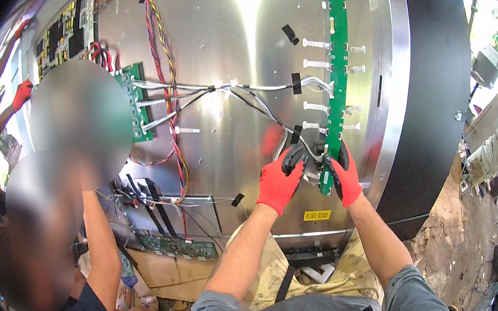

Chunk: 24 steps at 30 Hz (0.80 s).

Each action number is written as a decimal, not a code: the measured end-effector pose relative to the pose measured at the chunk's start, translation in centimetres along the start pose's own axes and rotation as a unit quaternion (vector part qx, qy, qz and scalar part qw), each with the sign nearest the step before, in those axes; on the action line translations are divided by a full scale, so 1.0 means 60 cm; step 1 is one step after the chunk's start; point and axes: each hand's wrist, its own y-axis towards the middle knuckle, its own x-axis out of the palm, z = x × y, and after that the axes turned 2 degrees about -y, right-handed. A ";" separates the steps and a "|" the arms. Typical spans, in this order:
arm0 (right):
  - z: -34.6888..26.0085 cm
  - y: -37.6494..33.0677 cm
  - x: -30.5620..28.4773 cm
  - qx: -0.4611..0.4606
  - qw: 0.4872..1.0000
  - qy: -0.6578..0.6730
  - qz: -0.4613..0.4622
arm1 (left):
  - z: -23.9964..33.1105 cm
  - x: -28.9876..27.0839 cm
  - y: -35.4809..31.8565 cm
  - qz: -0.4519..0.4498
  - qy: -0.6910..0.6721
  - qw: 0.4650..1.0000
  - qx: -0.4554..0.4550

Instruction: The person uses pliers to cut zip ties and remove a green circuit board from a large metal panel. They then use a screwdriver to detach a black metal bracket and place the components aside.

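A long narrow green circuit board (337,51) runs down the right part of a shiny metal panel (231,164). Around its lower end, my right hand (345,178), in a red and black glove, is closed with the thumb on the face and the fingers at the right edge. Just left of it, my left hand (283,179), gloved alike, has its fingers curled beside a white cable (306,142) that leads to the board's lower part. What those fingers pinch, if anything, is hidden. White plastic ties (315,63) stick out along both sides of the board.
A wire bundle links a second green board (142,106) to the long one; black tape (297,84) holds it. Red, black and yellow wires (166,91) run down the panel. A co-worker's arm (102,254) reaches in from the left; another person's red-gloved hand (22,95) rests farther back.
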 end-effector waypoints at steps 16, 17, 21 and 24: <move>-0.108 0.218 -0.130 -0.178 0.955 -0.229 0.058 | 0.255 0.087 0.273 -0.220 0.462 0.849 0.131; -0.097 0.211 -0.107 -0.140 0.976 -0.157 0.062 | 0.233 0.082 0.286 -0.237 0.475 0.839 0.116; -0.123 0.218 -0.060 -0.029 0.989 -0.146 0.005 | 0.196 0.050 0.290 -0.327 0.456 0.818 0.122; -0.122 0.244 -0.051 -0.026 0.985 -0.166 0.036 | 0.205 0.040 0.259 -0.270 0.431 0.860 0.043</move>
